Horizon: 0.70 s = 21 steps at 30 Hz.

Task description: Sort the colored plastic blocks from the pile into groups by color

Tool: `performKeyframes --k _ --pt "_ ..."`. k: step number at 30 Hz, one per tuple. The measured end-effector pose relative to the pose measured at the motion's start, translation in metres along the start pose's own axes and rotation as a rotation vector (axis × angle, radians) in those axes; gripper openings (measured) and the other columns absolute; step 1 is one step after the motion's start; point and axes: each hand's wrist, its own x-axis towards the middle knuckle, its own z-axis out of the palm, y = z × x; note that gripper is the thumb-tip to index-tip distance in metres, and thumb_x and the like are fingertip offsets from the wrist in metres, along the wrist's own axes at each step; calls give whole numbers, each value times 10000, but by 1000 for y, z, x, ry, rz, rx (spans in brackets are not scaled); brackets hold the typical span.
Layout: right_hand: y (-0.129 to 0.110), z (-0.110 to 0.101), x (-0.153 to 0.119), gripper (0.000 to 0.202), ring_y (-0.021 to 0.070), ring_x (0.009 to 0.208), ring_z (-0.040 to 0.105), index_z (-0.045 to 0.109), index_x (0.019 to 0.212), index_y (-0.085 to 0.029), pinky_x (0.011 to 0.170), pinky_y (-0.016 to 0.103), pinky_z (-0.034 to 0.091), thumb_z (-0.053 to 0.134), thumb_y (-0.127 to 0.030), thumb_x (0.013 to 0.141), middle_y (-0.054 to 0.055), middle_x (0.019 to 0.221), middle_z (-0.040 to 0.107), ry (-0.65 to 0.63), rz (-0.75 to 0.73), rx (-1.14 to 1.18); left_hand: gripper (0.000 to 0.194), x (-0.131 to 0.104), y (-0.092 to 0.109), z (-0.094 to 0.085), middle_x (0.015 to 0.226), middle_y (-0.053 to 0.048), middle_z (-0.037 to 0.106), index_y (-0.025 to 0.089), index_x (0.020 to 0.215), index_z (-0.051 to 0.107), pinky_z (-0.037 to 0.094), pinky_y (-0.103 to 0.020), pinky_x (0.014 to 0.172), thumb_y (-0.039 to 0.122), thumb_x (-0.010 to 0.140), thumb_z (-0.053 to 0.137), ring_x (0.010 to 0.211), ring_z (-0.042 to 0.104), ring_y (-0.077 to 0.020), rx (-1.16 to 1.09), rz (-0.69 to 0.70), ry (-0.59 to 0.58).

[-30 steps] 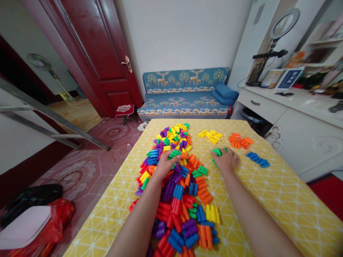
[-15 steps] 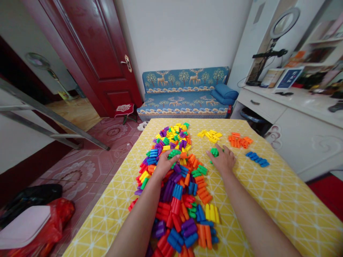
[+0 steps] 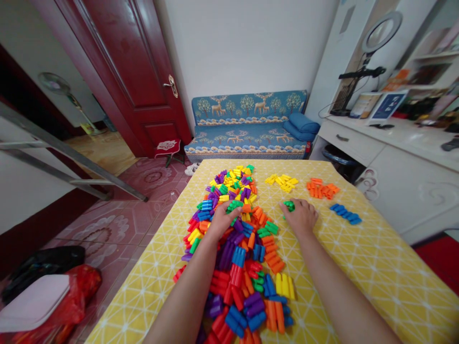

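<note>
Here's the yellow tablecloth point(image 3: 383, 267), white triangles all over! Left, plastic pieces point(image 3: 238, 258) in red, orange, yellow, green, blue, purple; far, a blue sofa point(image 3: 240, 129) with deer and trees; deep-red door point(image 3: 122, 52) left!

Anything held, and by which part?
Cannot tell: green pieces sit at the left hand, more green ones at the right hand; any grip is hidden.

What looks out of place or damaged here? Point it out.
Nothing looks damaged. The mixed pile of coloured pieces is jumbled, but what shows of it lies on the yellow tablecloth. Off to the left, low beside the table, a crumpled red plastic bag and a black one look a bit untidy.
</note>
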Motion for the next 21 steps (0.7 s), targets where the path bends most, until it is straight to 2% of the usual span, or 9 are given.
performKeyframes --k 4,6,9,12,14,16,17,19,21 --pt "3 -1 -6 554 323 1228 389 595 1270 -305 942 450 324 551 -620 816 77 1409 462 -14 -131 42 308 -1 0 0 690 -5 657 138 885 665 487 -235 621 423 772 691 617 609 -126 9 6 -6" --pt "4 -1 -7 471 318 1236 378 637 1214 -321 928 438 339 580 -569 818 49 1391 491 -59 -170 68 307 -1 1 -1 689 -4 660 139 888 663 481 -227 609 416 764 701 611 606 -123 15 -2 -1" --pt "5 2 -6 342 295 1159 437 678 1144 -308 878 427 370 563 -459 859 51 1273 586 -86 -132 103 319 -1 1 -1 694 -9 668 138 902 666 482 -226 612 418 756 708 617 612 -127 23 -11 9" --pt "6 3 -3 322 306 1136 465 696 1112 -265 888 471 377 554 -429 874 90 1227 610 -30 -110 121 349 -1 1 0 685 -11 667 134 942 670 489 -237 613 428 757 703 611 615 -133 14 -15 1" --pt "6 1 -1 342 340 1205 433 703 1097 -236 951 545 341 566 -452 869 112 1280 584 77 -138 156 357 -1 2 0 672 -10 664 131 956 676 489 -240 609 425 758 702 599 611 -134 33 2 -7" --pt "2 -3 -2 327 335 1255 416 696 1102 -225 1010 570 311 568 -427 879 110 1312 569 195 -237 270 360 -2 3 2 677 -12 669 130 983 681 488 -242 607 408 755 707 596 610 -136 83 32 -6" --pt "-1 -6 -5 302 308 1245 442 687 1111 -225 1025 545 328 560 -388 891 104 1295 581 229 -313 365 363 -3 5 2 689 -16 676 131 1000 684 488 -244 605 397 755 707 599 612 -140 116 46 -2" --pt "-14 -13 -14 266 239 1165 530 665 1134 -230 1005 451 410 533 -293 912 88 1211 625 224 -489 595 354 -5 9 4 766 -38 705 136 1027 691 499 -257 630 374 766 695 652 637 -161 193 74 3" --pt "-31 -21 -28 283 199 1101 579 631 1176 -240 967 385 469 522 -234 914 76 1148 643 155 -614 799 339 -7 13 6 914 -66 728 150 1063 695 518 -288 724 351 791 665 790 670 -201 280 113 4"
